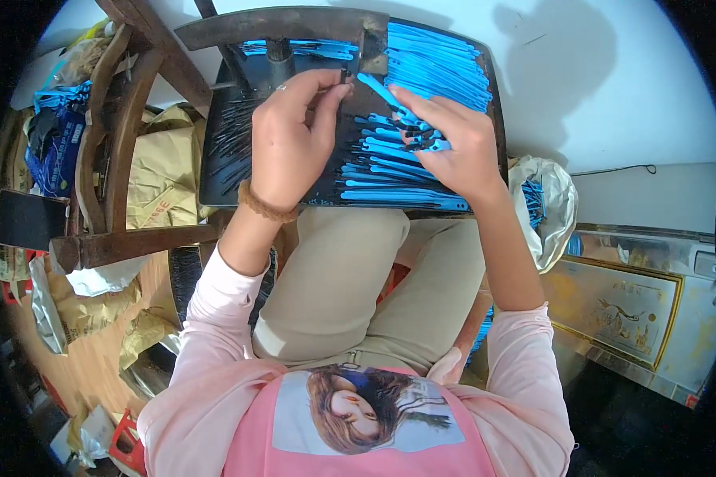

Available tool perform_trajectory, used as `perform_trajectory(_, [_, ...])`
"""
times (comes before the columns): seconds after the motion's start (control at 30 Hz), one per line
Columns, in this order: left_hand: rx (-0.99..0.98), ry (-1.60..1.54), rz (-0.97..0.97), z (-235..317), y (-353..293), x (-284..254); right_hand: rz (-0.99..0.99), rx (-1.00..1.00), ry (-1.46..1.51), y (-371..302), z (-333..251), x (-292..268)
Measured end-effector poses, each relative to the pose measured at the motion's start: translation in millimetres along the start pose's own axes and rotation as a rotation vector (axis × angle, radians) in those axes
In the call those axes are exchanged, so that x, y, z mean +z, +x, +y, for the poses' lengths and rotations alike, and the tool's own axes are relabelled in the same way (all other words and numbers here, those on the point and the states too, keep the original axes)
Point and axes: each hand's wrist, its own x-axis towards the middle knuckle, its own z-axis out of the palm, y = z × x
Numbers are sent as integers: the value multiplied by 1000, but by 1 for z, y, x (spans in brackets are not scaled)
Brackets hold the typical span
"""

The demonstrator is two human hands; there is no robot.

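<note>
My left hand (290, 139) is raised over a black tray (314, 195), thumb and forefinger pinching a small dark piece (344, 75). Several flat blue plastic strips with black parts (412, 121) are gripped in my right hand (463, 147); one blue strip (378, 89) sticks out toward the left hand. A gap separates the two hands. Below them, blue strips with thin black ends (398, 171) lie side by side on the tray. Thin black sticks (232, 143) are spread at the tray's left. Plain blue strips (437, 60) form a dense pile at the far right.
A dark wooden chair frame (123, 143) stands at the left, its curved rail (286, 30) crossing the tray's far edge. More blue strips (318, 49) lie behind that rail. A white bag (555, 215) holding blue pieces stands at the right. Brown paper sacks (167, 171) lie left.
</note>
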Motion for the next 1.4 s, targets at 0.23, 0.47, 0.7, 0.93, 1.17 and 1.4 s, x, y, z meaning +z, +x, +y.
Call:
perform_trajectory(0.23, [23, 17, -30, -1, 8, 0, 60, -76, -51, 12, 1, 4])
perform_trajectory(0.47, [36, 12, -29, -3, 8, 4, -29, -35, -86, 12, 4, -6])
perform_trajectory(0.7, [17, 85, -81, 0, 7, 2, -70, -27, -62, 15, 3, -12])
perform_trajectory(0.93, [1, 141, -84, 4, 7, 1, -35, -33, -64, 14, 3, -9])
perform_trajectory(1.17, [2, 60, -26, -4, 6, 5, -39, -35, -73, 15, 1, -11])
perform_trajectory(1.4, [13, 91, -50, 0, 7, 4, 16, -91, -29, 13, 6, -8])
